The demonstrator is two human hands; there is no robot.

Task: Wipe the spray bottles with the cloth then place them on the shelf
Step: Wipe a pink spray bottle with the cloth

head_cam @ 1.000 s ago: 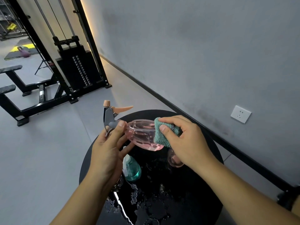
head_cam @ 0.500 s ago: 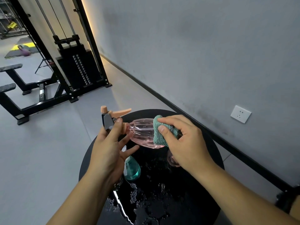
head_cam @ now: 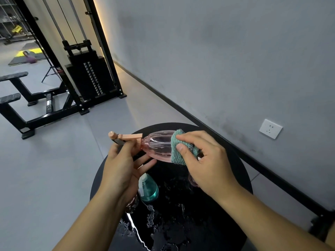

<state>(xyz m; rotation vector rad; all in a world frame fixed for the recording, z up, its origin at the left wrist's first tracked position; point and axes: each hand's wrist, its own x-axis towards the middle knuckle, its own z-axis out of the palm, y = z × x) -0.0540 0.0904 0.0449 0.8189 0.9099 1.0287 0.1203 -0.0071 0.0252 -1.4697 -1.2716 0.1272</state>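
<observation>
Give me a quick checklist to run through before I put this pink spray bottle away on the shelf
1. Grip on the pink spray bottle: ok. The left hand holds it at the neck, lying sideways above the round black table.
2. Cloth contact: ok. The right hand presses the teal cloth around the bottle's base end.
3. Bottle fully wiped: cannot tell. The far side is hidden.
4. Shelf location: cannot tell. No shelf is in view.
5. Table dry: not ok. Water is spread across it.
6. Other bottles done: not ok. The teal spray bottle stands on the wet table.
</observation>
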